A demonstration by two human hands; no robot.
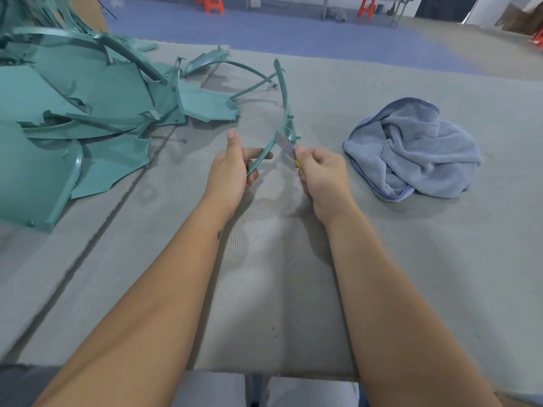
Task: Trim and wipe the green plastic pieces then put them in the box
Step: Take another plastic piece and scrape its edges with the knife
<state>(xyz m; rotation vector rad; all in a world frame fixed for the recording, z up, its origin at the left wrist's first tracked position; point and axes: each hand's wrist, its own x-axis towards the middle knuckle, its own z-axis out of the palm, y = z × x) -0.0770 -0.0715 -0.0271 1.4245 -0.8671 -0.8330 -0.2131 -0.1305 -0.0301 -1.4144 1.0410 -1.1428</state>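
My left hand (232, 171) grips the near end of a long curved green plastic strip (284, 95), which arcs up and away over the table. My right hand (321, 174) holds a small knife with a yellow handle; its grey blade (284, 143) lies against the strip's edge just right of my left thumb. A big pile of green plastic pieces (73, 113) covers the left of the table. A crumpled blue cloth (411, 148) lies to the right of my hands. No box is clearly in view.
The grey felt-covered table (279, 274) has a seam running diagonally on the left. Brown cardboard (91, 10) stands behind the pile. Beyond the table lies blue floor with orange stools (210, 4) and metal table legs.
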